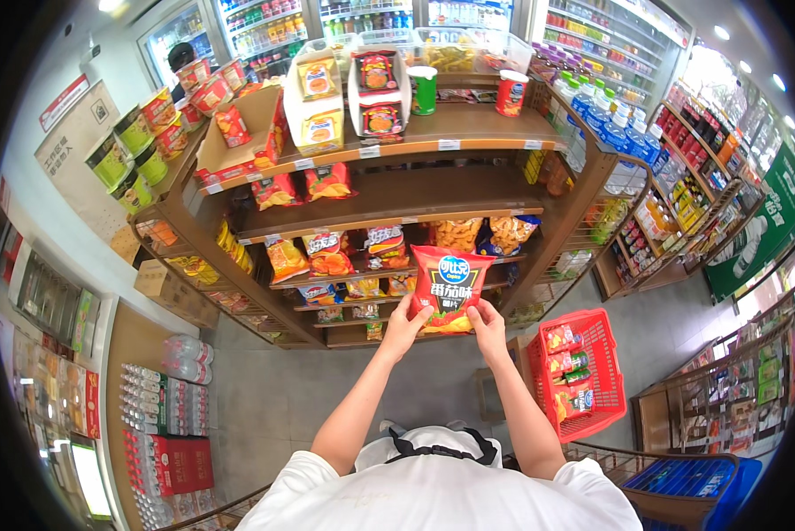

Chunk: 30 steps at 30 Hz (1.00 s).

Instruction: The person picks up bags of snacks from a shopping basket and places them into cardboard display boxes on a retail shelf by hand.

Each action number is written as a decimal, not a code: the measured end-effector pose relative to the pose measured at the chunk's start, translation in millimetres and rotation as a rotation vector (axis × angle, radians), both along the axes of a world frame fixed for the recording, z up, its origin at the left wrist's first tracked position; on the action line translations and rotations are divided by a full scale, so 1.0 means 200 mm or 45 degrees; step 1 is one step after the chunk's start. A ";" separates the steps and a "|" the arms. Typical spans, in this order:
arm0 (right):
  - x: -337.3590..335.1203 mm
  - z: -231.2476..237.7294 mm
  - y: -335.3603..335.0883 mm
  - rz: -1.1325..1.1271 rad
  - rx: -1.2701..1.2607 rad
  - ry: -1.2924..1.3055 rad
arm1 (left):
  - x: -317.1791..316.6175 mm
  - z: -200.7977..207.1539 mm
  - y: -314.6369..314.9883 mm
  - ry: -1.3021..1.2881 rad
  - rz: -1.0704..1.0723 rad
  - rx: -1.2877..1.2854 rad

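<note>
Both of my hands hold a red bag of potato chips (pixel 450 281) upright in front of the shelf. My left hand (pixel 406 326) grips its lower left edge, with the thumb on the front. My right hand (pixel 487 326) pinches the lower right edge the same way. Behind the bag stands a brown shelf unit (pixel 415 188). Its second shelf carries two red snack bags (pixel 329 181) at the left. One shelf lower are more colourful snack bags (pixel 328 255) and orange-coloured snack bags (pixel 457 234) toward the right.
A red shopping basket (pixel 617 389) with several snack packs stands at my right. Shrink-wrapped bottles (pixel 185 403) are stacked on the left floor. On the top shelf are white display boxes (pixel 349 97), a green canister (pixel 424 91) and a red canister (pixel 510 94). Bottled drinks (pixel 623 133) line the shelf's right end.
</note>
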State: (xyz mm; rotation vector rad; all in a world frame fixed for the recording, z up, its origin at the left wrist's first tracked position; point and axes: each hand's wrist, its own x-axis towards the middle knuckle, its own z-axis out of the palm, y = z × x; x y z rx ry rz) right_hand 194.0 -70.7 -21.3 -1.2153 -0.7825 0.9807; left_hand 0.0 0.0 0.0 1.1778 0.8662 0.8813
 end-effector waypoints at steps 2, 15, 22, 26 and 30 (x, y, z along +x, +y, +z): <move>-0.04 -0.01 0.03 0.049 -0.028 -0.052 | -0.05 0.00 0.00 -0.038 0.059 0.057; -0.65 0.09 0.25 0.153 -0.087 -0.304 | -0.71 0.02 0.11 -0.050 0.212 0.073; -0.87 0.16 0.43 0.236 -0.023 -0.411 | -0.96 0.02 0.28 0.246 0.317 0.257; -0.91 0.22 0.57 0.247 0.078 -0.409 | -0.97 0.09 0.41 0.296 0.423 0.389; -0.88 0.28 0.73 0.208 0.098 -0.388 | -0.91 0.13 0.54 0.295 0.497 0.421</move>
